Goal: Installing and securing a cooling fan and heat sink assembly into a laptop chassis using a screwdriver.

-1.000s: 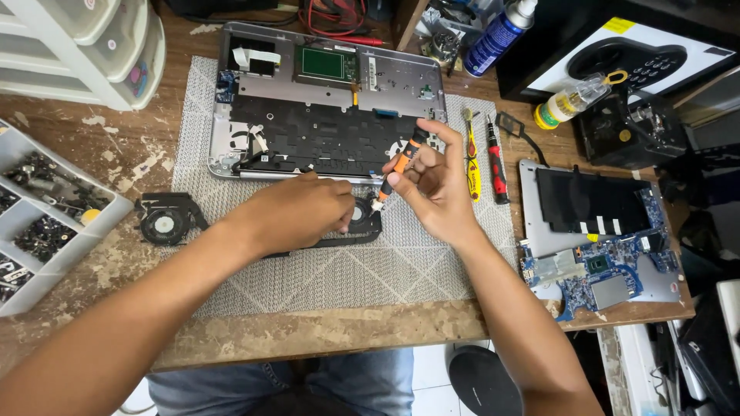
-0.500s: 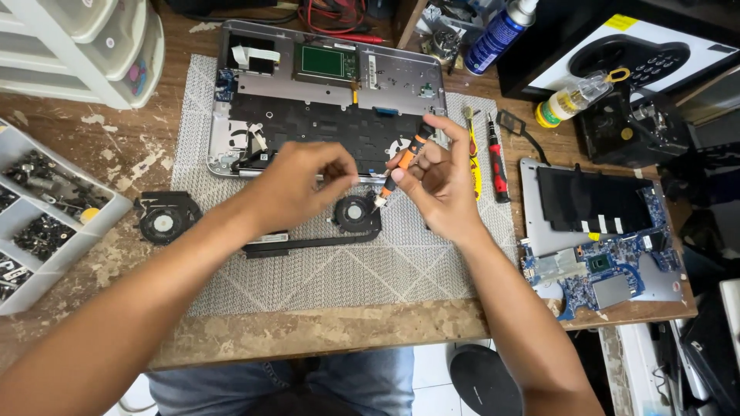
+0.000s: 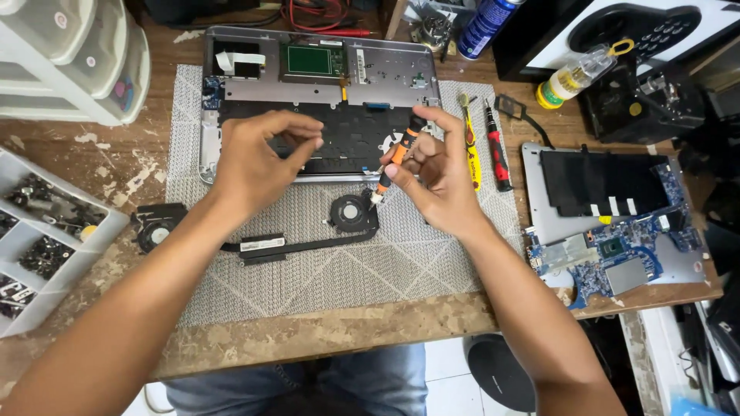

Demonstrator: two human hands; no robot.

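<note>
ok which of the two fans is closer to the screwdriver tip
The round black fan on the grey mat, just left of the screwdriver tip in the right hand. The other fan lies off the mat's left edge.

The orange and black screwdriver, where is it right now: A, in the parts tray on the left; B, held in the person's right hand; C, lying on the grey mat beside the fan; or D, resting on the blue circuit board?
B: the right hand grips the orange and black screwdriver, tip angled down toward the fan on the grey mat.
</note>
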